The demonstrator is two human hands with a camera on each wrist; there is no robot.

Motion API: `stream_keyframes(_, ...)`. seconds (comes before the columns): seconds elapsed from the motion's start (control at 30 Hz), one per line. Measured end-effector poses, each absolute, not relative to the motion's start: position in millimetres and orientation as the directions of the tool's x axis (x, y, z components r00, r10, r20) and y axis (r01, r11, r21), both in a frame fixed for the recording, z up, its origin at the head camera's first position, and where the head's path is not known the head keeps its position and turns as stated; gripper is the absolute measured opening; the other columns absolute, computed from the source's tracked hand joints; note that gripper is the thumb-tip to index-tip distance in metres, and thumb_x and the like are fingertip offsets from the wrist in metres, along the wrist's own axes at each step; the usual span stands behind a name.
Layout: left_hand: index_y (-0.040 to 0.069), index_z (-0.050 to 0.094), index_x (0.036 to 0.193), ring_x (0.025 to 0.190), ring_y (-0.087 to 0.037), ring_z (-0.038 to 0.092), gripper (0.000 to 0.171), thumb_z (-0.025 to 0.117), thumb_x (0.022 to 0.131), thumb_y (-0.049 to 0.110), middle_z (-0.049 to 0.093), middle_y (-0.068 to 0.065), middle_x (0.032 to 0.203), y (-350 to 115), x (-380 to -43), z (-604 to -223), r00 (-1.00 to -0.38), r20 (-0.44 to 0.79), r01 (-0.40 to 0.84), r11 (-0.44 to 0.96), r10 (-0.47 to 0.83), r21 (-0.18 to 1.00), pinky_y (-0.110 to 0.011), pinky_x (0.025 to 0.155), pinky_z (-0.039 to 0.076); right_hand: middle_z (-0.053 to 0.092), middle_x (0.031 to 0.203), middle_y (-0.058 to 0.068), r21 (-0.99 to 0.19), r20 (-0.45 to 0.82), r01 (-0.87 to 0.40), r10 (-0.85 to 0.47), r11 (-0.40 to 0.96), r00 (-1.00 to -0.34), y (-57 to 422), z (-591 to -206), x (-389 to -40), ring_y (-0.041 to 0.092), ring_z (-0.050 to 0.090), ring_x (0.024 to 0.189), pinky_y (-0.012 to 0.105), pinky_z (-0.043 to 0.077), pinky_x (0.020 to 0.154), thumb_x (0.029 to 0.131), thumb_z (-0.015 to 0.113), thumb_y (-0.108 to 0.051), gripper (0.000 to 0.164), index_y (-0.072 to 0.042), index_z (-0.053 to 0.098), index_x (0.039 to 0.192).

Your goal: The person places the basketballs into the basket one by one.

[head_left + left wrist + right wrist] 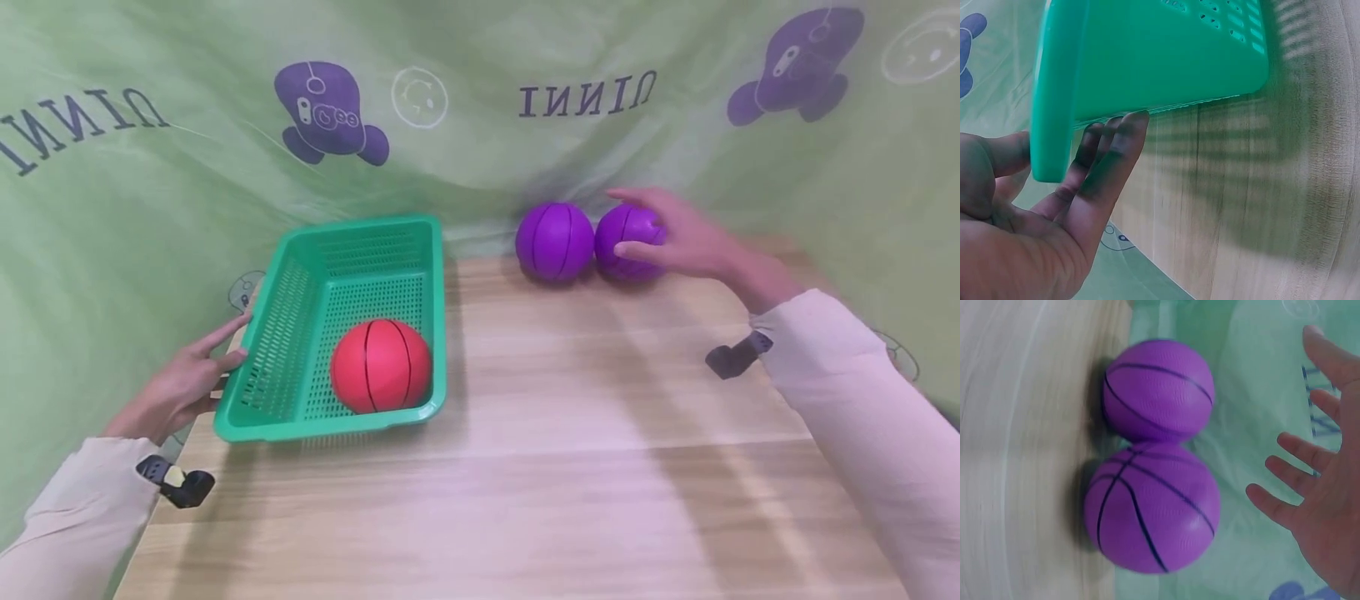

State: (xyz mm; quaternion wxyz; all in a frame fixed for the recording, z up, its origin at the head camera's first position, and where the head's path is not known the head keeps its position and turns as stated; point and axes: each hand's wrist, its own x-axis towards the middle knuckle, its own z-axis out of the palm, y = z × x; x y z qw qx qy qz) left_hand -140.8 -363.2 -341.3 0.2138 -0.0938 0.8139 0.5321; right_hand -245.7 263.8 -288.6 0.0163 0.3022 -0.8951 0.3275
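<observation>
A green plastic basket (439,333) with perforated walls stands at the table's left, and a red ball (381,367) with black lines lies in its near right corner. My left hand (180,385) holds the basket's left rim. In the left wrist view, its thumb is against the rim's outer face and its fingers (1113,165) reach under to the side wall. Two purple balls, the left one (555,242) and the right one (633,223), sit side by side at the back. Over the right ball hovers my right hand (690,237), fingers spread, apart from it in the right wrist view.
A green curtain (465,167) printed with purple figures and letters hangs behind the table and along both sides. The pale wooden table (525,467) extends in front of the basket and the balls. Both purple balls are close to the curtain.
</observation>
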Motion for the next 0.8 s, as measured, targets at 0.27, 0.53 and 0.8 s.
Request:
stream_keyframes(0.27, 0.045, 0.000, 0.158, 0.127, -0.042, 0.041, 0.063, 0.037, 0.110, 0.026, 0.004, -0.033, 0.159, -367.7, -140.9, -344.0, -0.894, -0.442, -0.375, 0.414, 0.077, 0.830, -0.040, 0.083, 0.055, 0.030, 0.157, 0.020, -0.696, 0.197, -0.437, -0.433, 0.570, -0.880, 293.5, -290.6, -242.5, 0.047, 0.029, 0.139, 0.070, 0.025, 0.106, 0.094, 0.069, -0.012, 0.076, -0.010, 0.028, 0.158)
stream_keyframes(0.53, 0.043, -0.001, 0.158, 0.112, -0.025, 0.055, 0.064, 0.037, 0.110, 0.025, 0.010, -0.033, 0.157, -368.5, -138.5, -343.8, -0.893, -0.442, -0.376, 0.405, 0.082, 0.834, -0.041, 0.081, 0.056, 0.024, 0.161, 0.015, -0.688, 0.186, -0.418, -0.412, 0.593, -0.892, 320.4, -290.2, -238.3, 0.043, 0.021, 0.144, 0.071, 0.023, 0.106, 0.095, 0.068, -0.010, 0.078, -0.014, 0.024, 0.160)
stream_keyframes(0.8, 0.043, -0.002, 0.158, 0.116, -0.025, 0.052, 0.064, 0.038, 0.110, 0.028, 0.006, -0.032, 0.158, -368.2, -140.4, -345.0, -0.889, -0.446, -0.372, 0.407, 0.100, 0.834, -0.042, 0.084, 0.056, 0.013, 0.164, 0.017, -0.722, 0.119, -0.323, -0.350, 0.612, -0.929, 348.5, -299.2, -237.1, 0.043, 0.010, 0.147, 0.078, 0.013, 0.104, 0.099, 0.062, -0.018, 0.079, -0.024, 0.015, 0.162)
